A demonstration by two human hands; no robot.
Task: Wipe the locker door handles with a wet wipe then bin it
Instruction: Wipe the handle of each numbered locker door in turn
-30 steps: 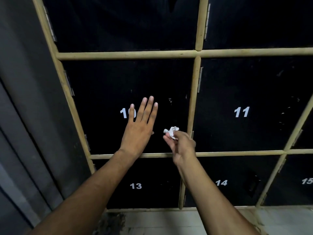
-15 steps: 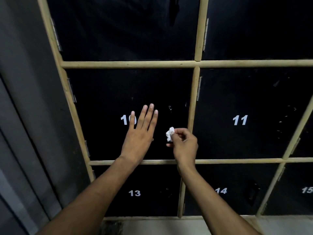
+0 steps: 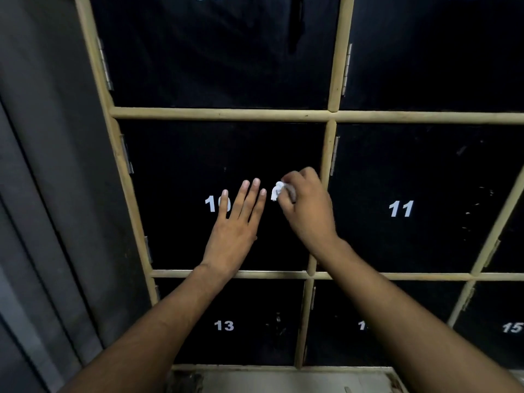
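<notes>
Locker door 10 [image 3: 181, 165] is the reference: black, white number, pale wooden frame [image 3: 221, 113] round it. Left hand [image 3: 235, 231] lies flat on door 10 at mid-height, fingers straight and close together, gripping nothing; its outermost finger covers part of the second digit. Right hand [image 3: 307, 211] is just right of the left fingertips, over the right part of door 10 near its frame edge. Its fingers are curled, pinching a crumpled white wet wipe [image 3: 276, 191], which pokes out towards the left hand and sits at the door face (contact likely, hard to confirm). Door 10's handle can't be made out. Door 11 [image 3: 411, 171] is right of door 10 and door 13 [image 3: 226, 304] is below it. Metal hinges [image 3: 126, 154] run down door 10's left edge, with a grey wall [image 3: 42, 165] left of that.
</notes>
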